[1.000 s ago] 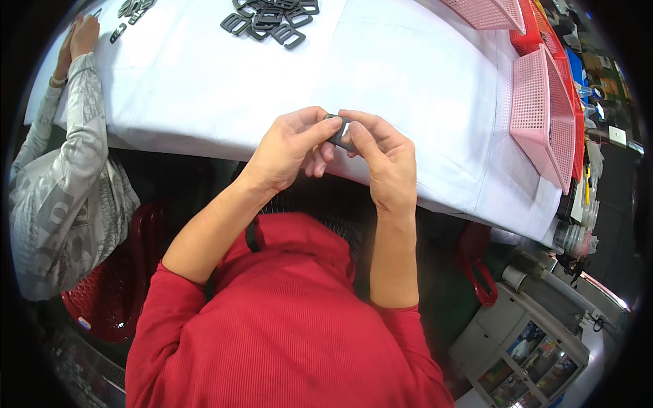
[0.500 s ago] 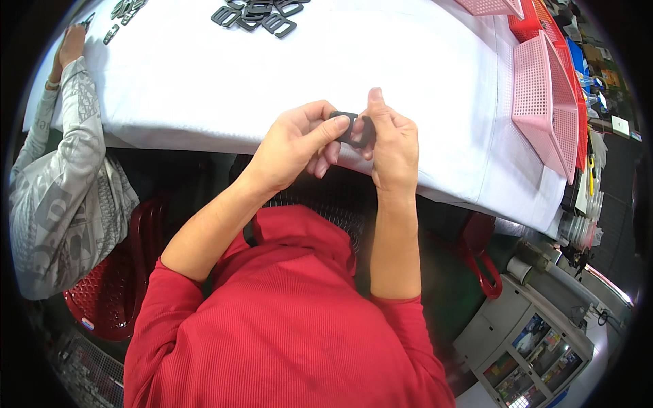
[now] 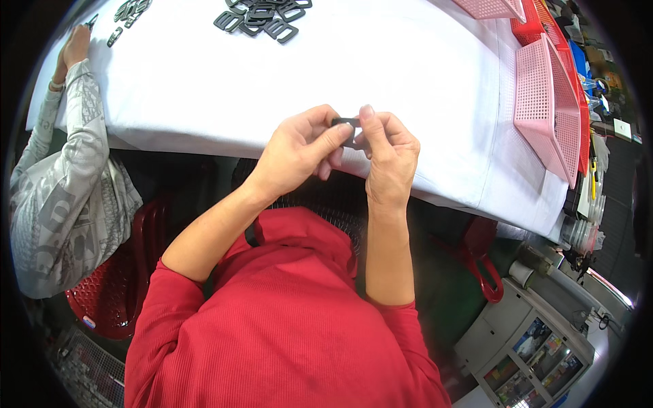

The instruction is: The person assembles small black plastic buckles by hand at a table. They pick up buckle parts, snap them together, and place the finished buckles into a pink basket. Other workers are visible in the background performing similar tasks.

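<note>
Can't tell done from remaining among shiny clips (image 3: 129, 9) far left, or in loose pile of flat, slotted black buckles (image 3: 261, 13) next over. Pinching one dark, rigid-looking buckle (image 3: 345, 122) in fingers of left hand (image 3: 294, 151), not yet set down, above near edge of white-clothed desk (image 3: 381, 61); touching its right end with fingers of right hand (image 3: 392, 151), can't tell if pinching.

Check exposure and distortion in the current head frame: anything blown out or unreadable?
Head view: white tablecloth glares, nearly featureless mid-cloth; head view: deep shadow beneath it; head view: fisheye bends its front edge, corners black; head view: black buckle in the left hand partly hidden, fine detail unreadable.
</note>
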The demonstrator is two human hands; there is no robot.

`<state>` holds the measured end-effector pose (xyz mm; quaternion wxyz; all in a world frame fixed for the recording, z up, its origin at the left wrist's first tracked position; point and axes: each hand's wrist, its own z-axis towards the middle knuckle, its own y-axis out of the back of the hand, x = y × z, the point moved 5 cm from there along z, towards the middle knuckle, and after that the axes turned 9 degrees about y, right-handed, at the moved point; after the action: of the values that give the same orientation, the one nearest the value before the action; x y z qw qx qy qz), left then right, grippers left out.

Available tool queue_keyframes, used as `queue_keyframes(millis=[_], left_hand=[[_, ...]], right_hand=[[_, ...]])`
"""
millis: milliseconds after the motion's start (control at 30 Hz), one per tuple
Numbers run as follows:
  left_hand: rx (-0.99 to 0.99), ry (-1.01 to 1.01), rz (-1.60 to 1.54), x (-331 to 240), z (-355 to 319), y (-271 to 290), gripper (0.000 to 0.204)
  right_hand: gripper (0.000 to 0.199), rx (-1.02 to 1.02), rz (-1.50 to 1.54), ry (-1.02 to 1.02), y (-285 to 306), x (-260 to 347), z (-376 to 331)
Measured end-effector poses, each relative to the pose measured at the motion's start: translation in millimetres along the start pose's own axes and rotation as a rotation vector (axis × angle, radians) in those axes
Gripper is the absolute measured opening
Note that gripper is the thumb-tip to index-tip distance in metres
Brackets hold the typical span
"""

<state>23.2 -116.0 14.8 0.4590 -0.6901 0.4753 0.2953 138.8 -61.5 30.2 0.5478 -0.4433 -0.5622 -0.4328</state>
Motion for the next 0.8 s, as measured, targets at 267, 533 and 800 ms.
queue_keyframes(millis=[267, 533, 800], left_hand=[[0.019, 0.039, -0.277, 12, 3, 10, 0.021], [0.032, -0.007, -0.363, 10, 11, 22, 0.021], [0.067, 0.079, -0.402, 11, 14, 24, 0.023]], right_hand=[[0.034, -0.222, -0.398, 0.782, 16, 85, -20], [0.027, 0.103, 0.87, 1.068, -9, 200, -98], [0.014, -0.253, -0.078, 1.205, 23, 138, -70]])
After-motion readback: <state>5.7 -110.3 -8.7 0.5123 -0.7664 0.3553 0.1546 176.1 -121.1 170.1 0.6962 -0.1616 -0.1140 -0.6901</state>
